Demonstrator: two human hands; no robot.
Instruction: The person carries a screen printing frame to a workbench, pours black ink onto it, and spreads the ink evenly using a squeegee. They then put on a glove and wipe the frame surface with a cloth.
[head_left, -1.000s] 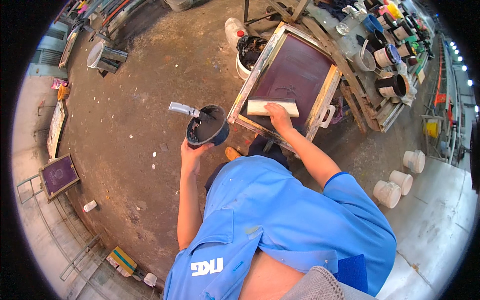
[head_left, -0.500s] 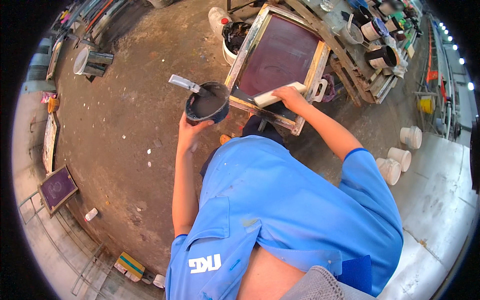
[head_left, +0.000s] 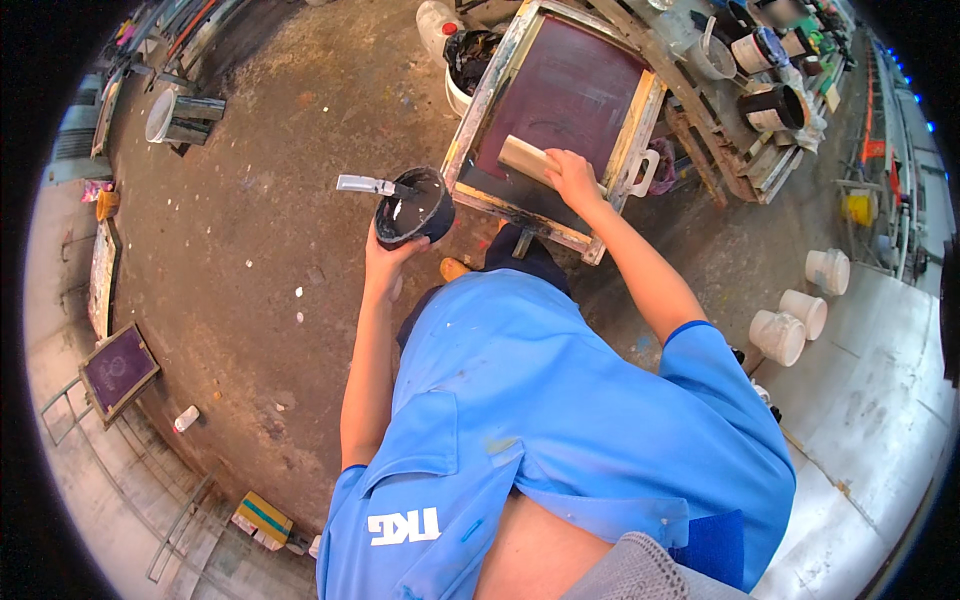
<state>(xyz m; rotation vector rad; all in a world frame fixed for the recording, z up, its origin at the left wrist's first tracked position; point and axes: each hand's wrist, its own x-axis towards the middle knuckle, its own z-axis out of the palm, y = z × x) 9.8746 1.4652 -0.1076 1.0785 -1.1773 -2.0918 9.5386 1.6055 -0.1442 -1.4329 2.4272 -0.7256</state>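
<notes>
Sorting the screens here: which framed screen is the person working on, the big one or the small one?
The big screen, upper centre: the right hand presses a squeegee on it. The small screen lies untouched at far left.

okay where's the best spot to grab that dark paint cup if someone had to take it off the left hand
Probably the cup's bare outer wall on the side away from the left hand, which cradles its near underside. Come from the screen frame side, clear of the metal tool handle sticking out leftward.
</notes>
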